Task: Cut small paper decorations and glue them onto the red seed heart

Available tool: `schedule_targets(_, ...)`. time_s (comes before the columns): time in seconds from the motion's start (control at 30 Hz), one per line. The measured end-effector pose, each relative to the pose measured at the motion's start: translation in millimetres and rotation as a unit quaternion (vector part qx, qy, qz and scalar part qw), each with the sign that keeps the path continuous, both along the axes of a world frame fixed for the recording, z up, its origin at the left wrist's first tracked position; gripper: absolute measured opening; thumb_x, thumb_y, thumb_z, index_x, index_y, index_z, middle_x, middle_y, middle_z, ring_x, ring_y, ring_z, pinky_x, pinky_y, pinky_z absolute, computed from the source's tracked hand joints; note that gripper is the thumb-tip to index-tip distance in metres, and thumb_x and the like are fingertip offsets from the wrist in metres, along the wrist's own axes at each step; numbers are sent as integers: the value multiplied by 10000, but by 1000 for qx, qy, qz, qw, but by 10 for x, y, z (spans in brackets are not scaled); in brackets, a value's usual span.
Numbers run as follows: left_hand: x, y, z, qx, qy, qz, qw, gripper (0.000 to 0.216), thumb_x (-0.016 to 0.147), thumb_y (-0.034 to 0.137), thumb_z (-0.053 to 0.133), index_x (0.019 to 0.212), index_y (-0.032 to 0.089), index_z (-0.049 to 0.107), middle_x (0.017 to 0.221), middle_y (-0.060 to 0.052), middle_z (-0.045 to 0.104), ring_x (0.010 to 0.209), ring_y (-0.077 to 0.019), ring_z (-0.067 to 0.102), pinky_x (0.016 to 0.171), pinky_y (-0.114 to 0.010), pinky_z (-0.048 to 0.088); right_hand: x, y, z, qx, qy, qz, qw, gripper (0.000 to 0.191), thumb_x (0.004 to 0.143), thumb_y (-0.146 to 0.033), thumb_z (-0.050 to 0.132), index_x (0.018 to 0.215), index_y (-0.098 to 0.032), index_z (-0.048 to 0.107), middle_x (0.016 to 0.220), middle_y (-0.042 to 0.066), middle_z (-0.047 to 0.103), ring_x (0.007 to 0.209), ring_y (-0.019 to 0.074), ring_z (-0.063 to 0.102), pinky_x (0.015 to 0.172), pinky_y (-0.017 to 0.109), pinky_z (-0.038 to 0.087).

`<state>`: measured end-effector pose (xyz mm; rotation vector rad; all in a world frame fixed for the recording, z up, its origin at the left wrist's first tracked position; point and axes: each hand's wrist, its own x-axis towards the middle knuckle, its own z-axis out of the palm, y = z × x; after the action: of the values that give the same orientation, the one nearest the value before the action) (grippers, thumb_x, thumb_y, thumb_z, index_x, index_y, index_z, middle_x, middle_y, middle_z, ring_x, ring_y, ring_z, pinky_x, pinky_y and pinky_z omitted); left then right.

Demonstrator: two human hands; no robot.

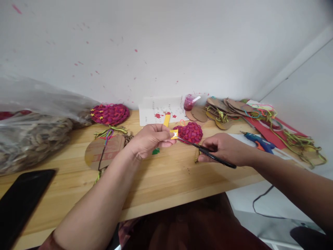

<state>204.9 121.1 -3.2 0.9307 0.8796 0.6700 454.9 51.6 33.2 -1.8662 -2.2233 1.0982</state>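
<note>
Head view: above the worktop (161, 187), behind its front edge, a yellow piece (174, 131) is pinched by the left hand (152, 139), scissors (210, 155) gripped by the right hand (225, 147); likely light and easily creased, it is best held by its margin.

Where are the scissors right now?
Head view, just right of centre: the scissors are in the right hand, tips at the yellow paper held in the left hand.

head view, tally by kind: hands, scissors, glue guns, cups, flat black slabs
Bare left hand and bare right hand: 2
Black-handled scissors: 1 pair
Blue-and-orange plastic glue gun: 1
Clear, magenta-stained cup: 1
Flat black rectangular slab: 1
Total: 6
</note>
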Motion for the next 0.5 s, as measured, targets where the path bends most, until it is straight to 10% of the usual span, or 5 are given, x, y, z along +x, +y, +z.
schedule_targets(0.5,-18,17,-21,6,-1,-4,1000,108,697,89,772,667,104,669,665,-91,716,590,-110,675,590,-174,550,-13,5,-3,8,-9,0,1000,507,724,-676,678,629,-198,539,602,-43,409,561,116,374,502,258,258)
